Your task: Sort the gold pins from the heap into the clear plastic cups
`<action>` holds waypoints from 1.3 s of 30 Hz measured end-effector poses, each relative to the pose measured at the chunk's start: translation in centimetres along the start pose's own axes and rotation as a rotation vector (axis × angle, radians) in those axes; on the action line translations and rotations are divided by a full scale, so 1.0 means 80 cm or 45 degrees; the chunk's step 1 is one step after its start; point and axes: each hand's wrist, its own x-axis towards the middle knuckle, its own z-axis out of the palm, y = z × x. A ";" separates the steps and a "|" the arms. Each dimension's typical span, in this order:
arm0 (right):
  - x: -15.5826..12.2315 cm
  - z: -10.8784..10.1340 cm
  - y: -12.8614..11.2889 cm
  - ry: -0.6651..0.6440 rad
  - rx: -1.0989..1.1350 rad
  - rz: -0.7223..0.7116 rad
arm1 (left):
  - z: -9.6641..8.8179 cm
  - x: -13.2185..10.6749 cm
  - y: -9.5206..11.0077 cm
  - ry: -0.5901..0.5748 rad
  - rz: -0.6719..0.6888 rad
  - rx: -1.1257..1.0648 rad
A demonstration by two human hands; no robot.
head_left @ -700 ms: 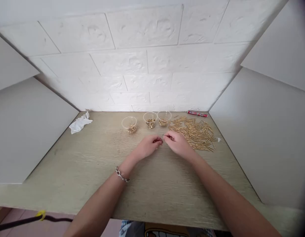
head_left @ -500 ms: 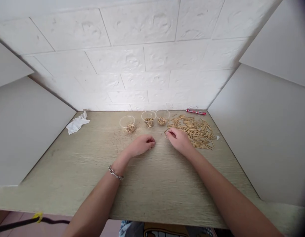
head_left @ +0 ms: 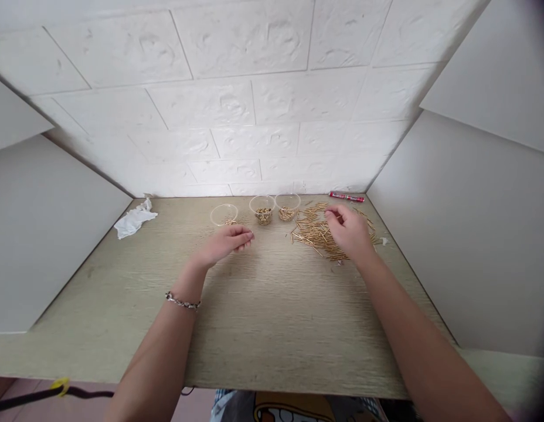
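My left hand (head_left: 228,241) hovers just in front of the leftmost clear plastic cup (head_left: 223,214), its fingers pinched together on something too small to make out. My right hand (head_left: 349,230) is over a pile of thin golden sticks (head_left: 313,230) on the right of the table, fingers curled down toward them. Two more clear cups (head_left: 262,208) (head_left: 287,206) holding small golden pieces stand side by side behind the pile's left edge. A chain bracelet (head_left: 183,302) circles my left wrist.
A crumpled white tissue (head_left: 132,219) lies at the back left of the wooden table (head_left: 272,328). A red wrapped item (head_left: 346,197) lies at the back right against the white brick wall. White side panels close in both sides.
My hands were together at the table's middle; they have parted. The left went left toward the leftmost cup, the right went right over the stick pile.
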 end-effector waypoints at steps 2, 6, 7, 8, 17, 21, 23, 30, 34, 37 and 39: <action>0.003 -0.008 0.001 0.041 -0.050 -0.023 | -0.003 0.001 0.000 0.070 0.037 -0.165; 0.003 -0.023 0.005 -0.098 -0.140 -0.098 | -0.004 0.001 0.001 0.196 0.075 -0.422; 0.001 -0.025 0.006 -0.212 -0.171 -0.124 | -0.004 0.001 0.001 0.211 0.079 -0.450; -0.001 -0.026 0.008 -0.340 -0.208 -0.149 | -0.004 0.001 0.001 0.219 0.084 -0.469; -0.019 -0.010 0.007 -0.756 -0.454 -0.256 | 0.010 0.004 0.000 0.091 0.006 -0.496; -0.021 -0.005 0.007 -0.784 -0.417 -0.275 | 0.021 0.002 0.003 -0.032 -0.017 -0.265; -0.022 -0.006 0.006 -0.758 -0.433 -0.267 | 0.026 0.002 0.004 -0.117 -0.041 -0.136; -0.022 -0.006 0.005 -0.610 -0.519 -0.258 | 0.072 -0.002 0.004 -0.626 -0.054 0.038; -0.024 0.005 0.006 -0.616 -0.549 -0.257 | 0.109 -0.011 0.008 -0.787 0.084 0.051; -0.024 0.008 0.007 -0.624 -0.564 -0.264 | 0.121 -0.015 0.012 -0.795 0.120 0.058; -0.023 0.007 0.008 -0.630 -0.572 -0.263 | 0.121 -0.015 0.013 -0.784 0.134 0.046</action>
